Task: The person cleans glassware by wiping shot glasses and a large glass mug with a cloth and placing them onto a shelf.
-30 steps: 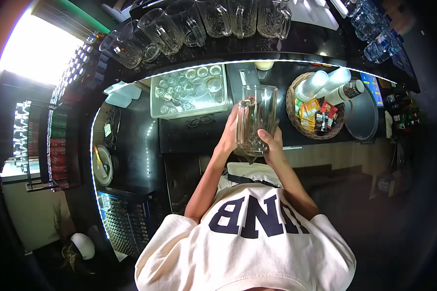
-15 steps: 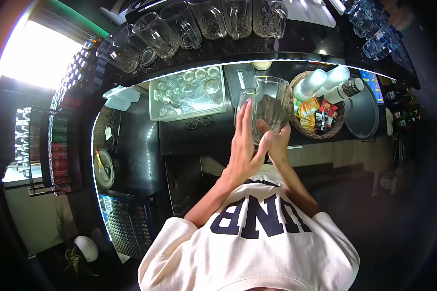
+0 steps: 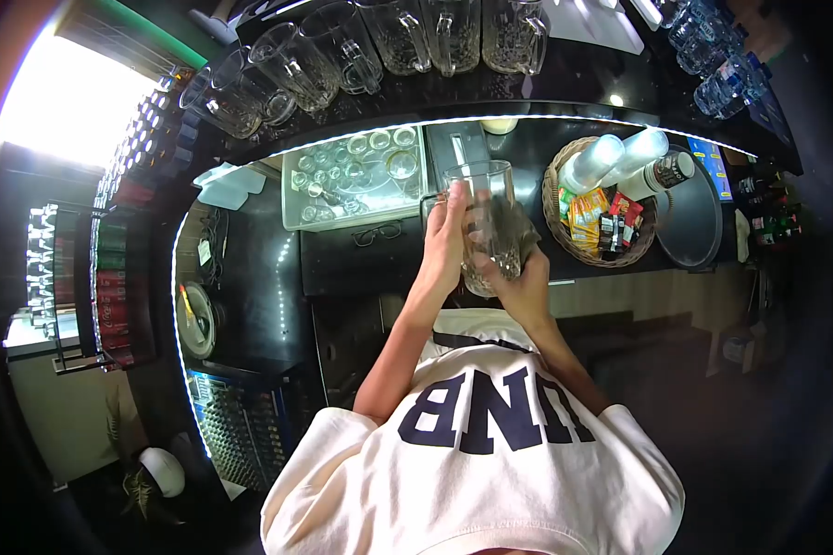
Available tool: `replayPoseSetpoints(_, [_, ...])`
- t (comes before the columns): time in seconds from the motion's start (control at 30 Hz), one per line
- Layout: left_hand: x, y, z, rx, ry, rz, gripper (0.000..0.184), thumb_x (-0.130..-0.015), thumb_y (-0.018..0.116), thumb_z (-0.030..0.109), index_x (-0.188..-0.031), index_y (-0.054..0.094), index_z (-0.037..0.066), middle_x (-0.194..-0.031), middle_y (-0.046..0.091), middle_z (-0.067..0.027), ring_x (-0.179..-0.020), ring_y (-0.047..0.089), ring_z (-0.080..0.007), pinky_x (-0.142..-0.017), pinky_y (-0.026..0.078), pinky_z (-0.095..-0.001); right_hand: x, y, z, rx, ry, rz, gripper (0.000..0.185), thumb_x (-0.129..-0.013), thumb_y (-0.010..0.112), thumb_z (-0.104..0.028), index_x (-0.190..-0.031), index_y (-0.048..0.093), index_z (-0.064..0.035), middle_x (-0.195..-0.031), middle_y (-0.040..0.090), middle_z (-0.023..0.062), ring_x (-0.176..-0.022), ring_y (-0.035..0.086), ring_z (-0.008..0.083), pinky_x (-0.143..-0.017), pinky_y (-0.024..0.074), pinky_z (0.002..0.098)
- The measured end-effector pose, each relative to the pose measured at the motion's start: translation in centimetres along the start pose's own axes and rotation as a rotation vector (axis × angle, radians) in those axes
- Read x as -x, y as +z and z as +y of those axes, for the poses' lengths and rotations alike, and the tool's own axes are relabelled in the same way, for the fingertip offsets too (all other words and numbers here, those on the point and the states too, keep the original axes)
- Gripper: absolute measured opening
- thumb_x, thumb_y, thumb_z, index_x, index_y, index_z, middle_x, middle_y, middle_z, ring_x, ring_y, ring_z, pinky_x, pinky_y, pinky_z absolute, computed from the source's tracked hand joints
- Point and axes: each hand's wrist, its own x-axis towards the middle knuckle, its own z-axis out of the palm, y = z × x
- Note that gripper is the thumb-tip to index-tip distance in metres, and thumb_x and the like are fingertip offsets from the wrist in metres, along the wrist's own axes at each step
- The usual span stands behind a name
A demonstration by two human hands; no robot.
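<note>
Fingers (image 3: 454, 205) of the left hand (image 3: 441, 248) lie fairly straight and close together against the handle side of a clear glass mug (image 3: 498, 196); whether any curl around its handle cannot be told. The right hand (image 3: 526, 285) clasps the lower part from the other side, its thumb across the near wall and its other fingers partly hidden behind the glass. A dark patch beside them is too blurred to name. The mug is raised in front of the cream shirt (image 3: 472, 481), its mouth away from the body, at the near edge of the dark counter (image 3: 342, 264).

Beyond the left hand, a translucent tub (image 3: 361, 220) holds small glasses (image 3: 356, 143), with a pair of eyeglasses (image 3: 379, 233) just in front. To the right of the mug, a wicker basket (image 3: 553, 208) carries colored packets (image 3: 588, 219) and stacked cups (image 3: 597, 159), beside a round dark tray (image 3: 702, 208). Farther out, handled mugs (image 3: 455, 39) line the raised shelf (image 3: 574, 91), and water bottles (image 3: 727, 88) stand at its right end.
</note>
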Motion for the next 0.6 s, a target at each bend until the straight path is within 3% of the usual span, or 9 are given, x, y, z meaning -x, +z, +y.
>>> replayPoseSetpoints(0.1, [-0.3,-0.5,-0.2,0.061,-0.008,0.014,0.074,-0.098,0.041,0.059,-0.138,0.041,-0.003,-0.125,0.059,-0.0157,-0.11,0.058,-0.0215,-0.082,0.053,-0.0342,0.3,0.7,1.3,-0.256,0.085,0.155,0.04,-0.097,0.059,-0.029,-0.118,0.06,0.0041,-0.104,0.068,0.0109,-0.093,0.06,0.0141,-0.083,0.0478,0.0294])
replayPoseSetpoints(0.2, [-1.0,-1.0,0.2,0.061,0.015,-0.002,0.084,-0.094,0.038,0.067,-0.14,0.037,-0.003,-0.125,0.058,-0.0161,-0.108,0.058,-0.0227,-0.081,0.053,-0.0358,-0.6,-0.1,0.6,-0.337,0.191,0.162,0.042,-0.103,0.046,-0.032,-0.117,0.061,0.0049,-0.104,0.067,0.0087,-0.093,0.056,0.012,-0.083,0.0453,0.0287])
replayPoseSetpoints(0.27, [-1.5,-1.6,-0.3,0.08,0.017,0.024,0.086,-0.093,0.037,0.069,-0.14,0.036,-0.002,-0.125,0.057,-0.0163,-0.106,0.058,-0.0234,-0.081,0.053,-0.0372,-2.1,-0.7,-0.2,-0.323,0.227,0.29,0.039,-0.103,0.048,-0.029,-0.11,0.062,0.0062,-0.1,0.064,0.0044,-0.093,0.052,0.0096,-0.086,0.0415,0.0272])
replayPoseSetpoints(0.37, [-1.0,-1.0,0.4,0.13,-0.029,0.019,0.085,-0.093,0.033,0.071,-0.14,0.036,0.0,-0.124,0.057,-0.0157,-0.104,0.059,-0.0239,-0.082,0.054,-0.0402,-4.0,-1.8,0.1,-0.282,0.095,0.361,0.036,-0.103,0.049,-0.028,-0.105,0.062,0.006,-0.098,0.06,0.0015,-0.093,0.049,0.0088,-0.085,0.0398,0.0261])
replayPoseSetpoints(0.47, [-1.2,-1.5,-0.2,0.166,-0.057,-0.025,0.084,-0.093,0.032,0.071,-0.14,0.036,0.001,-0.125,0.057,-0.0148,-0.104,0.059,-0.0237,-0.083,0.055,-0.042,-5.9,-1.4,-4.4,-0.423,-0.057,0.392,0.035,-0.104,0.047,-0.027,-0.091,0.059,0.0034,-0.085,0.051,-0.0029,-0.075,0.042,0.0065,-0.068,0.0378,0.0257])
replayPoseSetpoints(0.5, [-1.2,-1.5,-0.3,0.177,-0.066,-0.048,0.084,-0.093,0.032,0.071,-0.14,0.036,0.001,-0.125,0.057,-0.0145,-0.105,0.06,-0.0236,-0.084,0.055,-0.0426,-6.0,-2.5,-4.3,-0.276,-0.12,0.182,0.036,-0.104,0.045,-0.028,-0.092,0.062,0.0015,-0.083,0.053,0.001,-0.074,0.043,0.0058,-0.067,0.0388,0.0248])
replayPoseSetpoints(0.57, [-1.0,-1.1,-0.1,0.22,-0.055,-0.083,0.082,-0.095,0.031,0.069,-0.141,0.035,0.001,-0.126,0.057,-0.0145,-0.109,0.06,-0.0239,-0.085,0.056,-0.0441,-7.1,-3.3,-4.9,0.27,-0.134,-0.185,0.031,-0.1,0.05,-0.024,-0.096,0.067,0.0013,-0.11,0.065,0.0113,-0.107,0.058,0.0203,-0.096,0.0424,0.0341])
replayPoseSetpoints(0.6, [-0.7,-0.8,0.4,0.239,-0.049,-0.099,0.081,-0.095,0.03,0.068,-0.141,0.035,0.001,-0.126,0.057,-0.0145,-0.11,0.06,-0.024,-0.085,0.056,-0.0449,-7.5,-1.7,-5.8,0.259,-0.509,-0.164,0.027,-0.098,0.053,-0.022,-0.097,0.068,0.0012,-0.121,0.065,0.0127,-0.122,0.056,0.0262,-0.107,0.0391,0.0392])
